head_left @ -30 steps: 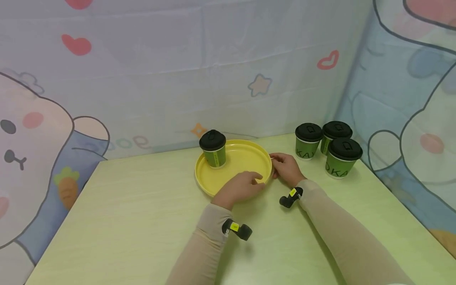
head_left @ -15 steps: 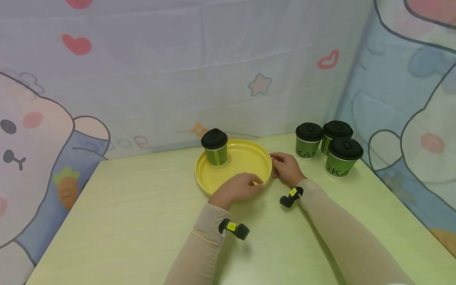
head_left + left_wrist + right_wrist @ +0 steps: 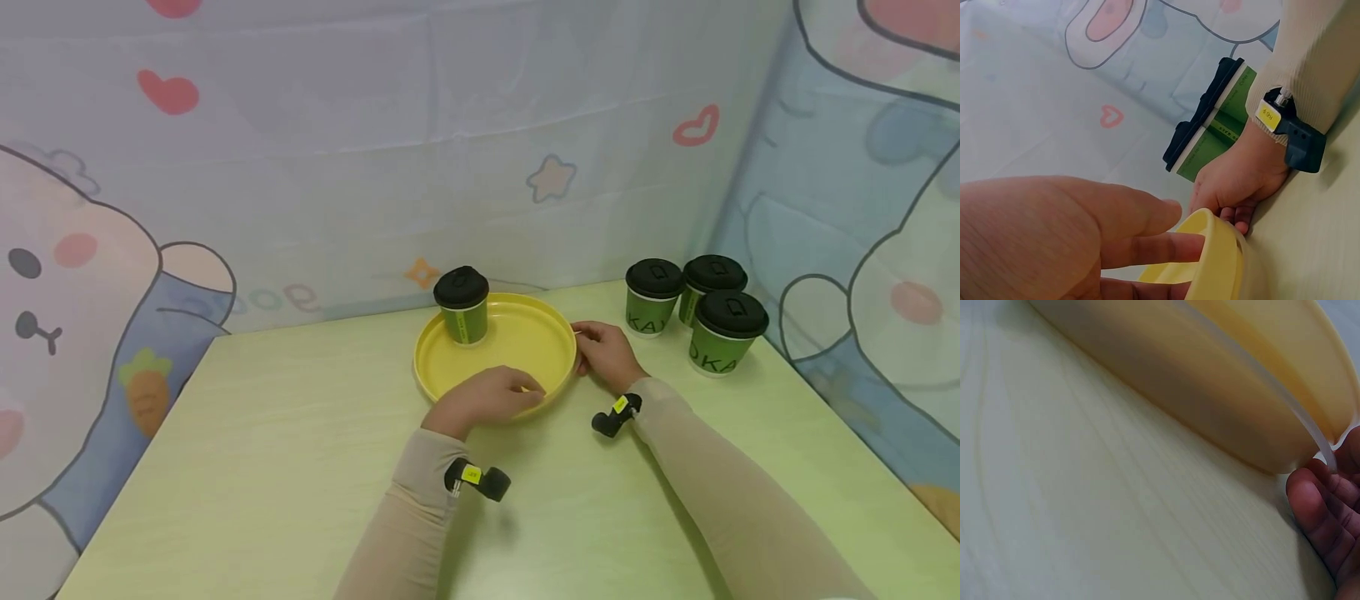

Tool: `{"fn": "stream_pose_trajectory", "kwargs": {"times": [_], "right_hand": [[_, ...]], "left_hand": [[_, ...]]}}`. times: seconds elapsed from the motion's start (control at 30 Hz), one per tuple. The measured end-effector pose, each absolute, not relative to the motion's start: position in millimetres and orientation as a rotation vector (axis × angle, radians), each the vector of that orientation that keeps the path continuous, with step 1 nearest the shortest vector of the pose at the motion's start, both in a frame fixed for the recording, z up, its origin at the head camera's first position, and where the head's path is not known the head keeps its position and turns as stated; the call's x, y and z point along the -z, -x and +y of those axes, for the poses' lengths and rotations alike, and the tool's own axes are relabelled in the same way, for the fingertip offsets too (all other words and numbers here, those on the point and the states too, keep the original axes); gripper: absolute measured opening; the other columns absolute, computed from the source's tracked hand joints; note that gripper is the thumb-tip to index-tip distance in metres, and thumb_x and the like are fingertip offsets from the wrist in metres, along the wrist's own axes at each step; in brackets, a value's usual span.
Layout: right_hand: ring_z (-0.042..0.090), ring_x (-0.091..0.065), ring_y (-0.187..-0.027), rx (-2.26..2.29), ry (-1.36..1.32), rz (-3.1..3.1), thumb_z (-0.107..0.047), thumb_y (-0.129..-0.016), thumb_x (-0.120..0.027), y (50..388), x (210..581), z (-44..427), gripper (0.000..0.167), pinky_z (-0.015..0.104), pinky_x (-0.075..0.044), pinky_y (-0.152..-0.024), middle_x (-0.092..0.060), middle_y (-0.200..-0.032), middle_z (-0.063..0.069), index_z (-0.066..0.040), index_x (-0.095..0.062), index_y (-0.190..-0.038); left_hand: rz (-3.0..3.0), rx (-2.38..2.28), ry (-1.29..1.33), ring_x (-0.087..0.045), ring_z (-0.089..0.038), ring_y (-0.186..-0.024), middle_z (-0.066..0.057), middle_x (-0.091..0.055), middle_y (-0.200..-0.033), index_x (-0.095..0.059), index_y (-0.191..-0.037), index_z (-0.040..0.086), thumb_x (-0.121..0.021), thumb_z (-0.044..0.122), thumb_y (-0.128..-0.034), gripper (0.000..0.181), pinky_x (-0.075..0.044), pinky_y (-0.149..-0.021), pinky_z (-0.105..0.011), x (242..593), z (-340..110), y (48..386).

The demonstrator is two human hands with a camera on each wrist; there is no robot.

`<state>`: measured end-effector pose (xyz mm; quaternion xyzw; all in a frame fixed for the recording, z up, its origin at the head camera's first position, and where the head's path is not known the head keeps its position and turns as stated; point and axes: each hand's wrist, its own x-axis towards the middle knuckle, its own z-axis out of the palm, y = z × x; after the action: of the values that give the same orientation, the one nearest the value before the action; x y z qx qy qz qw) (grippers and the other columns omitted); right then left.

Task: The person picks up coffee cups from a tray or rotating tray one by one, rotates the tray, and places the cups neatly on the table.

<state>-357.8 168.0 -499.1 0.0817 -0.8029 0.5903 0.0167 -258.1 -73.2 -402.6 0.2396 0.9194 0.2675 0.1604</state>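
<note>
A round yellow tray with a raised rim lies on the table. One green paper cup with a black lid stands upright inside it, at the back left. My left hand is at the tray's near edge; in the left wrist view two fairly straight fingers reach behind the rim, fingertips hidden. My right hand pinches the rim at the tray's right side. In the right wrist view its curled fingers meet at the rim, close to the table.
Several lidded green cups are in view. A group of them, including the front cup and the left cup, stands at the table's back right, just beyond my right hand. A printed cloth wall borders the table's back.
The tray's cup has shifted to the right and slightly back, as if the tray turned clockwise. My left hand has slid left along the near edge. My right hand stays at the rim.
</note>
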Motion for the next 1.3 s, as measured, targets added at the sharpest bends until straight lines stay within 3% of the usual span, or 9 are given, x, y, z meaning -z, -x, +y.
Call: {"fn": "stream_pose_trajectory", "kwargs": {"times": [0.57,0.93,1.1,1.3], "right_hand": [[0.019,-0.061,-0.063,-1.836,-0.231,-2.511,-0.019,-0.105,-0.052,355,496,166,0.034,0.029,-0.055,-0.059,-0.067,-0.104,0.016,-0.005,-0.064,-0.133],[0.021,-0.062,-0.064,-1.884,-0.239,-2.513,-0.012,-0.105,-0.051,330,462,159,0.035,0.030,-0.056,-0.060,-0.066,-0.107,0.022,0.005,-0.060,-0.134],[0.021,-0.062,-0.065,-1.882,-0.254,-2.518,-0.012,-0.105,-0.050,331,465,160,0.036,0.030,-0.056,-0.061,-0.066,-0.108,0.022,0.005,-0.059,-0.136],[0.017,-0.061,-0.061,-1.888,-0.270,-2.488,-0.016,-0.105,-0.050,352,491,165,0.037,0.030,-0.055,-0.058,-0.067,-0.105,0.019,0.002,-0.060,-0.136]], "left_hand": [[2.556,-0.794,-0.648,-0.058,-0.013,-0.099,0.007,-0.069,-0.111,-0.076,-0.112,0.021,-0.059,0.039,-0.1005,0.028,-0.047,-0.093,-0.034,400,-99,259],[2.549,-0.801,-0.673,-0.059,-0.011,-0.095,0.008,-0.069,-0.105,-0.077,-0.108,0.022,-0.059,0.039,-0.1004,0.026,-0.048,-0.089,-0.033,399,-120,261],[2.759,-0.927,-0.523,-0.061,-0.021,-0.103,-0.003,-0.068,-0.115,-0.072,-0.121,0.015,-0.057,0.034,-0.1021,0.031,-0.050,-0.091,-0.042,390,-135,265],[3.065,-1.231,-0.043,-0.051,-0.039,-0.120,-0.018,-0.053,-0.135,-0.057,-0.142,0.010,-0.051,0.029,-0.1028,0.044,-0.047,-0.093,-0.052,399,-160,278]]}}
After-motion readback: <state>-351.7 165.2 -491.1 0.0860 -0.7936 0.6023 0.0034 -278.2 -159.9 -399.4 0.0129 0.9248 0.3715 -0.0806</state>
